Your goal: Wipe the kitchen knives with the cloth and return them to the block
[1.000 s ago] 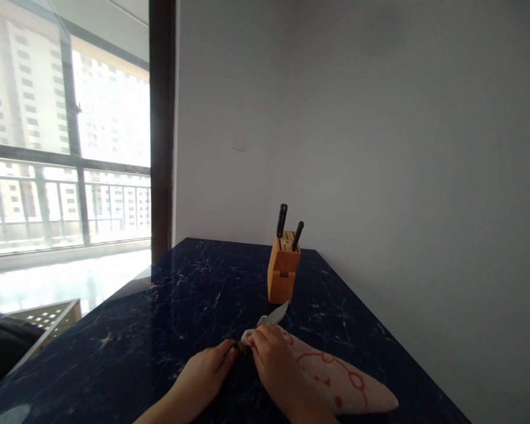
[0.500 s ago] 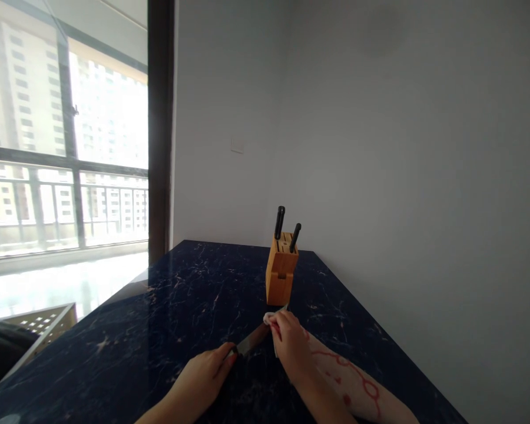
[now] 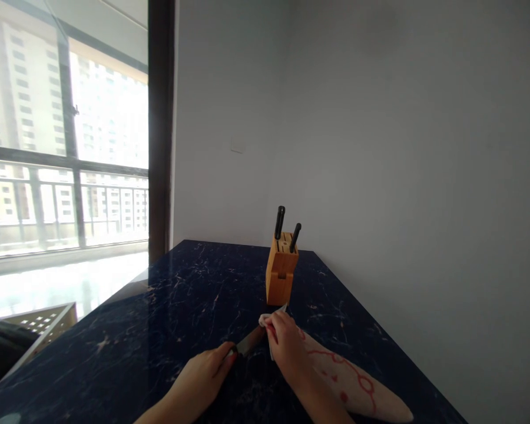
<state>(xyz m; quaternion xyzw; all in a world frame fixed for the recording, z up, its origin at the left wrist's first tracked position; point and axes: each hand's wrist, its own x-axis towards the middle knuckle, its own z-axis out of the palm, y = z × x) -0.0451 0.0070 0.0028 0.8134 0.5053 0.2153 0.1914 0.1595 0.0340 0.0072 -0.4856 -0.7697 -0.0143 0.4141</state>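
Note:
My left hand (image 3: 209, 368) is closed around the handle of a knife (image 3: 250, 341), whose blade slants up and to the right. Partway along that blade, my right hand (image 3: 287, 344) pinches a white cloth with a red pattern (image 3: 344, 377) against the metal. The knife's tip pokes out beyond my right fingers, close to the foot of a wooden knife block (image 3: 280, 277). From under my right hand the cloth trails down to the right across the table. Two black-handled knives (image 3: 280, 222) stand in slots of the block.
A dark blue marbled tabletop (image 3: 194, 294) lies under everything. Grey walls (image 3: 380, 147) rise behind it and along its right side. At the lower left, beside the table, is a light perforated container or chair (image 3: 48, 324), with a window (image 3: 106, 118) beyond.
My right hand has slid slightly down and left along the blade toward the handle, drawing the cloth with it. My left hand and the knife have hardly moved.

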